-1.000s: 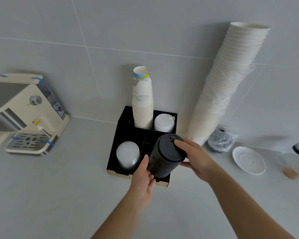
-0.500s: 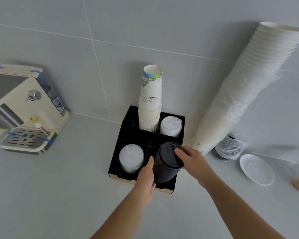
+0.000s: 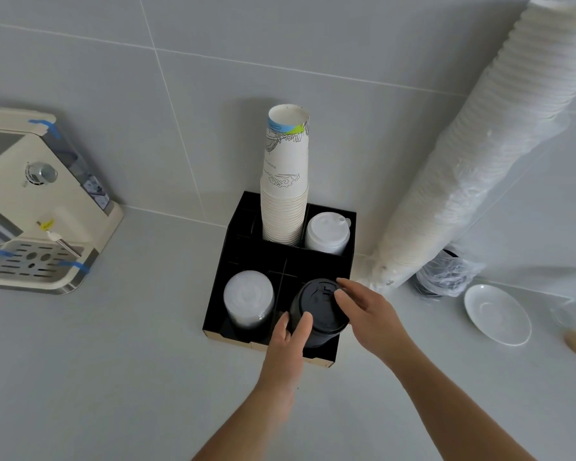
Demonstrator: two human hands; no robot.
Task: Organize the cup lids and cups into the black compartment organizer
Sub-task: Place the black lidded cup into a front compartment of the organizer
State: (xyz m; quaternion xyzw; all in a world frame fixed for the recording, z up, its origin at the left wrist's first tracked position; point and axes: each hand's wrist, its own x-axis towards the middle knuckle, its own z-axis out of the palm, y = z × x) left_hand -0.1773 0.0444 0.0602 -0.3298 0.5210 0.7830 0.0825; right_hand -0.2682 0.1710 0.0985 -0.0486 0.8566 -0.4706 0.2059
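Note:
The black compartment organizer (image 3: 243, 227) stands on the counter against the wall. A stack of black lids (image 3: 318, 311) sits in its front right compartment. My left hand (image 3: 288, 341) grips the stack's near side. My right hand (image 3: 366, 311) rests its fingertips on the stack's top and far side. A stack of clear lids (image 3: 248, 299) fills the front left compartment. Printed paper cups (image 3: 285, 181) rise from a back compartment, with white lids (image 3: 328, 232) to their right.
A cream coffee machine (image 3: 37, 201) sits at the left. A long sleeve of white paper cups (image 3: 479, 154) leans on the wall at the right, above a crumpled plastic bag (image 3: 446, 274). A white saucer (image 3: 497, 314) lies beside it.
The black lid stack has gone down from above the organizer into the front right compartment, with both hands still on it. The camera has moved closer.

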